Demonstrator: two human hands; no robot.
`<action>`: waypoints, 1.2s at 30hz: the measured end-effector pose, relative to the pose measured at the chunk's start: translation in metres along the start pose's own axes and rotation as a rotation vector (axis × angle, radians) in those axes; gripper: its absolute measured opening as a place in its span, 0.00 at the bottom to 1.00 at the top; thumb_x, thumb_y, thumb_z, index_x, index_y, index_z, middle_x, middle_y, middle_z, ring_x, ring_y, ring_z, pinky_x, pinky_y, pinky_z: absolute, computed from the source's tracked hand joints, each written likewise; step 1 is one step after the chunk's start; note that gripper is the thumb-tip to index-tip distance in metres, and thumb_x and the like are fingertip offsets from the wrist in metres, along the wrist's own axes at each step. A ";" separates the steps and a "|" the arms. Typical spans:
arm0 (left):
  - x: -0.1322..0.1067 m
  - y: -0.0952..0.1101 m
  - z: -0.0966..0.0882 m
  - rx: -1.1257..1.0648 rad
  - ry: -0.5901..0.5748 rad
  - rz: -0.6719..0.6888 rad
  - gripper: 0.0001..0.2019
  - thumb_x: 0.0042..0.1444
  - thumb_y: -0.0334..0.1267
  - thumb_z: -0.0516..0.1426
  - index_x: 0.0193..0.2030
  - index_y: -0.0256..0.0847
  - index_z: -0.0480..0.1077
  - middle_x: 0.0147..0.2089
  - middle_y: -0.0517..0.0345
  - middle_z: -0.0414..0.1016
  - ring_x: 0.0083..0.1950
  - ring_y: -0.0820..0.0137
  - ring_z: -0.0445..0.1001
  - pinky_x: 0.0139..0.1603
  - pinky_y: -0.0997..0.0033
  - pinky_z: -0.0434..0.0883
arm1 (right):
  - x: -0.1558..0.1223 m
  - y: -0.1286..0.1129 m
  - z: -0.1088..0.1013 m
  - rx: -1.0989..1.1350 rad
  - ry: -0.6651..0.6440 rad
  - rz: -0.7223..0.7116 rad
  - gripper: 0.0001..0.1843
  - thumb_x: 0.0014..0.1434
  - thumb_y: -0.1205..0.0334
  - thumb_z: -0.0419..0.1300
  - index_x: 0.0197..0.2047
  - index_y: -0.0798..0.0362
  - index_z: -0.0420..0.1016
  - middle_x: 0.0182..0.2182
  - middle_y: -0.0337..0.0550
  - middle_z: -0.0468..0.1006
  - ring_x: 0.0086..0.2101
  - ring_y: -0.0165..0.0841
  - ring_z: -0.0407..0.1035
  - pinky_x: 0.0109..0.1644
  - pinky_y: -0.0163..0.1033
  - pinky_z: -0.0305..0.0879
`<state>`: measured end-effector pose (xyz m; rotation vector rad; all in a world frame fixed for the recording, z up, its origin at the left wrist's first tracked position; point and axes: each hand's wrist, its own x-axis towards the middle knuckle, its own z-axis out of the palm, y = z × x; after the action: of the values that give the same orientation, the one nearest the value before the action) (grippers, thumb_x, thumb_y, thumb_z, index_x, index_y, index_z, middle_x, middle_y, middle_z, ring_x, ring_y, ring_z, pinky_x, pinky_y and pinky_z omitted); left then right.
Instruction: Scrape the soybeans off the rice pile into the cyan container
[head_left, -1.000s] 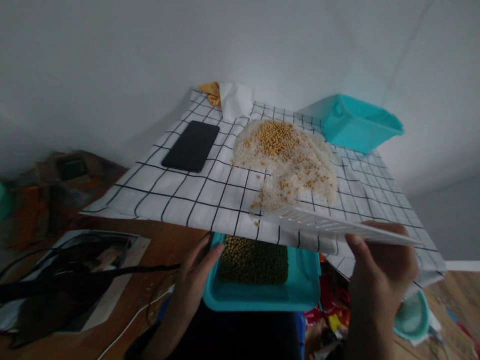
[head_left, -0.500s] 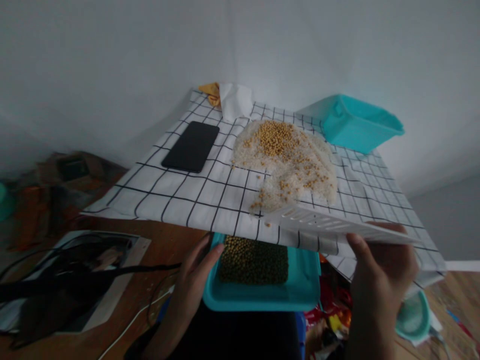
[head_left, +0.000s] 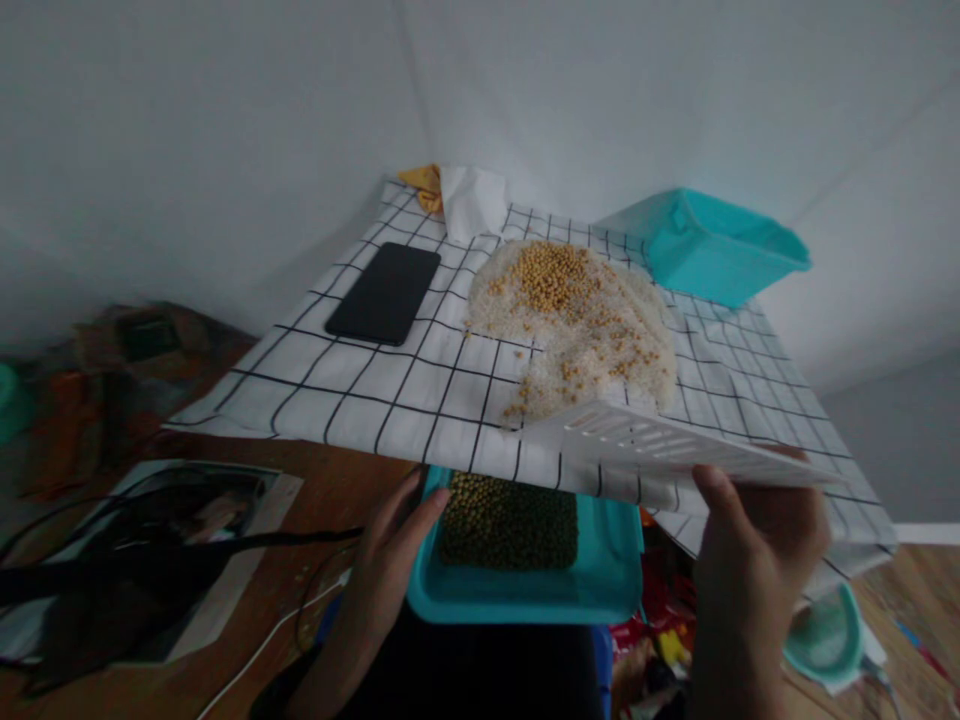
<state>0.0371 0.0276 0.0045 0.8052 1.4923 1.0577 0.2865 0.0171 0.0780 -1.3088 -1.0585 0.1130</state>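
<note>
My right hand (head_left: 757,545) grips the right end of a thin white slotted plastic panel (head_left: 667,447), thumb toward me. The panel's left end reaches the front of a pile of rice (head_left: 495,312) mixed with yellow soybeans (head_left: 553,275) on the checked cloth. My left hand (head_left: 388,565) is closed on the left rim of a turquoise bin (head_left: 525,608). Held below the table's front edge, over my lap, the bin contains yellowish and dark green beans (head_left: 510,525). The fingertips of both hands are partly hidden.
A black phone-like slab (head_left: 384,293) lies left of the pile. At the back are a white tissue (head_left: 472,203) and a yellow cloth (head_left: 426,188). Another turquoise bin (head_left: 724,250) stands back right by the wall. Cables and boxes lie on the floor at left.
The panel's left end has risen slightly and moved a little nearer the pile. A stray soybean at the cloth's front edge no longer shows. My left hand and the bin stay almost still.
</note>
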 end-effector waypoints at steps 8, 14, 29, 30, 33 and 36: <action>-0.004 0.008 0.003 0.005 0.002 0.026 0.16 0.49 0.49 0.62 0.43 0.46 0.79 0.51 0.57 0.83 0.60 0.56 0.76 0.63 0.62 0.67 | -0.006 -0.001 0.008 -0.041 -0.035 0.010 0.13 0.49 0.60 0.72 0.30 0.53 0.72 0.26 0.35 0.72 0.28 0.29 0.67 0.32 0.36 0.61; -0.005 0.008 0.004 0.022 0.068 -0.025 0.18 0.47 0.50 0.63 0.43 0.46 0.79 0.53 0.55 0.82 0.61 0.55 0.75 0.63 0.61 0.68 | 0.004 0.011 0.004 -0.032 0.116 -0.022 0.14 0.48 0.60 0.73 0.30 0.53 0.71 0.24 0.33 0.71 0.26 0.29 0.65 0.38 0.39 0.62; 0.001 -0.003 0.000 0.013 0.036 -0.003 0.21 0.46 0.53 0.63 0.44 0.45 0.79 0.53 0.57 0.82 0.61 0.55 0.74 0.65 0.61 0.66 | -0.004 0.005 0.010 -0.079 0.062 -0.029 0.14 0.50 0.58 0.72 0.30 0.53 0.71 0.26 0.35 0.71 0.29 0.30 0.67 0.37 0.38 0.63; 0.000 -0.003 0.000 0.017 0.025 -0.002 0.21 0.47 0.53 0.63 0.45 0.45 0.79 0.53 0.57 0.82 0.61 0.55 0.74 0.64 0.62 0.67 | -0.003 0.007 0.008 -0.080 0.089 -0.029 0.14 0.49 0.58 0.72 0.30 0.53 0.71 0.26 0.35 0.71 0.28 0.30 0.66 0.37 0.38 0.63; 0.000 -0.001 -0.001 0.011 0.007 0.000 0.20 0.47 0.53 0.63 0.44 0.45 0.79 0.52 0.57 0.83 0.60 0.56 0.75 0.64 0.64 0.67 | -0.002 0.009 0.005 -0.076 0.129 -0.023 0.15 0.49 0.57 0.72 0.30 0.53 0.71 0.25 0.34 0.71 0.27 0.30 0.65 0.38 0.40 0.64; 0.000 -0.002 -0.001 -0.004 0.014 -0.007 0.21 0.47 0.52 0.63 0.45 0.43 0.78 0.52 0.57 0.82 0.60 0.57 0.75 0.63 0.64 0.68 | -0.004 0.003 0.006 -0.078 0.097 -0.002 0.15 0.49 0.57 0.72 0.30 0.53 0.71 0.25 0.35 0.71 0.28 0.30 0.66 0.37 0.39 0.63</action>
<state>0.0358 0.0261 0.0030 0.7901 1.5032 1.0629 0.2817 0.0197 0.0723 -1.3700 -0.9899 0.0062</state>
